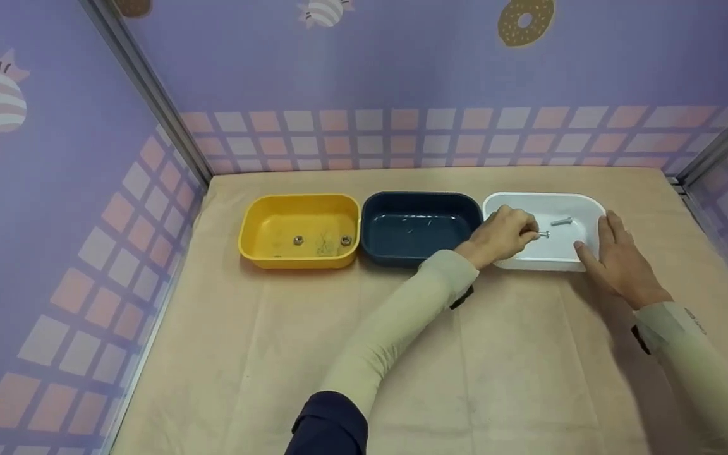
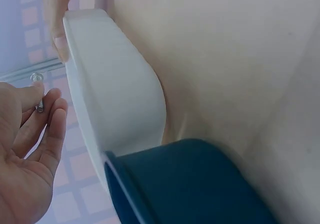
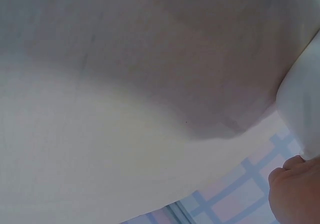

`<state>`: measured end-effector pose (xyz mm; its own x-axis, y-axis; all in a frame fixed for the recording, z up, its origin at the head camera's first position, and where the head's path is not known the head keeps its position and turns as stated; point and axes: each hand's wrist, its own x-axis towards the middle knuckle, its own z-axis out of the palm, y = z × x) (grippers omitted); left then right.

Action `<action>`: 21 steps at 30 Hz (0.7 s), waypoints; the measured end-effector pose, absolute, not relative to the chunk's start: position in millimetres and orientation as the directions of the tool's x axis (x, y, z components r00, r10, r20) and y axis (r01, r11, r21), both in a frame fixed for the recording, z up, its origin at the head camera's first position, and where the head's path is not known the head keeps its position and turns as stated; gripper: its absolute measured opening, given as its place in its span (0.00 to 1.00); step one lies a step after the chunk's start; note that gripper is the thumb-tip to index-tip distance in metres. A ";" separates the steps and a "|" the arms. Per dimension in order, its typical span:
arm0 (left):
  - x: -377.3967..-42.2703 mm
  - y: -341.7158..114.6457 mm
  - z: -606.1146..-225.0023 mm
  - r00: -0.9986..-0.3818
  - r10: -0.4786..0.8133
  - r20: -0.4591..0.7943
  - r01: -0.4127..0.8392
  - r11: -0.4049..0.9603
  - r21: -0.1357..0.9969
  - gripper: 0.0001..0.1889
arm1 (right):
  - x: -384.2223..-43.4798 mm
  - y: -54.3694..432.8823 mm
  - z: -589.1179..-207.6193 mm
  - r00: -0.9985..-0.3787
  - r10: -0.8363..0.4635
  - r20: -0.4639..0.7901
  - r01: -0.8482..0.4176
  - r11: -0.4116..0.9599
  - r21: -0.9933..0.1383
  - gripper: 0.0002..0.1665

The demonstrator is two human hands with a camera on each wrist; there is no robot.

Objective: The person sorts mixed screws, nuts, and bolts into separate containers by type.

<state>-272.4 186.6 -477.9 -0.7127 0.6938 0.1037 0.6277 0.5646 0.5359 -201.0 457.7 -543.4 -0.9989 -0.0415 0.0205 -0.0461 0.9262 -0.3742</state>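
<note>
My left hand point(image 1: 502, 235) reaches over the white tray point(image 1: 544, 264) and pinches a small metal bolt point(image 1: 544, 234) between thumb and fingertips. In the left wrist view the head and threaded end of that bolt point(image 2: 40, 105) stick out on either side of the thumb. A second bolt point(image 1: 561, 222) lies on the white tray's floor, behind the held one. At the tray's right end rests my right hand point(image 1: 626, 268), its fingers straight along the outer rim and its thumb over the front corner.
Left of the white tray stands a dark blue tray point(image 1: 421, 258), then a yellow tray point(image 1: 301, 262) in the same row. The yellow tray holds a nut point(image 1: 298, 240) and another nut point(image 1: 345, 240). A beige cloth point(image 1: 364, 316) covers the table; patterned panels point(image 1: 389, 69) enclose it.
</note>
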 end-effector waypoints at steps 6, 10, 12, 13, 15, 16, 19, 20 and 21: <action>-282.4 200.5 -485.4 -0.758 0.647 0.084 0.582 0.612 0.535 0.10 | -198.6 457.4 -545.9 -0.999 -0.033 0.005 -0.033 0.929 -0.369 0.56; -290.4 204.7 -485.7 -0.795 0.600 0.093 0.550 0.648 0.527 0.10 | -199.5 456.4 -545.0 -0.999 -0.042 0.020 -0.046 0.925 -0.376 0.56; -293.7 204.5 -484.9 -0.814 0.572 0.099 0.528 0.659 0.535 0.10 | -200.7 455.5 -544.3 -0.999 -0.044 0.023 -0.049 0.924 -0.378 0.56; -295.0 204.0 -484.5 -0.824 0.558 0.099 0.516 0.666 0.539 0.09 | -201.4 455.1 -544.1 -0.999 -0.045 0.022 -0.050 0.924 -0.379 0.56; -297.0 202.1 -484.1 -0.836 0.537 0.108 0.499 0.666 0.555 0.09 | -202.4 454.4 -543.5 -0.999 -0.043 0.020 -0.047 0.922 -0.385 0.56; -297.6 201.2 -484.2 -0.840 0.531 0.111 0.494 0.665 0.560 0.09 | -202.4 454.3 -543.4 -0.999 -0.042 0.019 -0.046 0.922 -0.386 0.56; -298.0 198.6 -485.1 -0.847 0.519 0.114 0.485 0.667 0.566 0.09 | -201.2 455.3 -543.6 -0.999 -0.041 0.021 -0.045 0.918 -0.394 0.56; -297.9 198.1 -485.6 -0.848 0.517 0.114 0.483 0.666 0.568 0.09 | -200.4 455.9 -543.7 -0.999 -0.039 0.020 -0.043 0.918 -0.394 0.56; -297.5 197.9 -485.8 -0.850 0.516 0.110 0.478 0.667 0.571 0.09 | -199.6 456.4 -544.0 -0.999 -0.038 0.020 -0.043 0.919 -0.391 0.56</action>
<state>-297.5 197.9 -485.8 -0.8498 0.5155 0.1099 0.4785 0.6671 0.5710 -199.6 456.4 -544.0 -0.9991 -0.0381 0.0196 -0.0428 0.9193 -0.3912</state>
